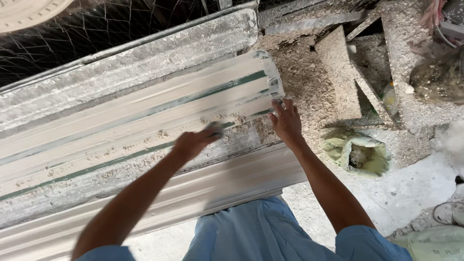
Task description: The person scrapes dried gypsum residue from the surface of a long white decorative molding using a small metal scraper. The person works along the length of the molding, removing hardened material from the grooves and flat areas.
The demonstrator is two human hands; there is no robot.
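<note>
- Two bare hands are at work on a long white mould, a ribbed plaster-caked trough lying slantwise across the worktop, its near end cut square at the upper right.
- Left hand is blurred, its grip clenched around a small dark tool that I cannot make out, pressed to the mould's lower ledge among loose crumbs.
- Right hand lies flat and released, fingers spread on the mould's end corner, just where the green stripe runs out.
- Beyond that end the surface drops into a rough bed of dried plaster, lumpy and close against the mould's edge, so little room shows on that side.
- Along the far long edge a grey, crusted rail lies tight beside the mould; past it hangs wire mesh over darkness.
- Near edge: another pale moulded length runs parallel, between the mould and the blue shirt.
- To the right, well apart from the hands, sit a crumpled yellowish bag, crusted triangular boards and a pale sack on the dusty floor.
- A round white casting shows at the top left corner.
</note>
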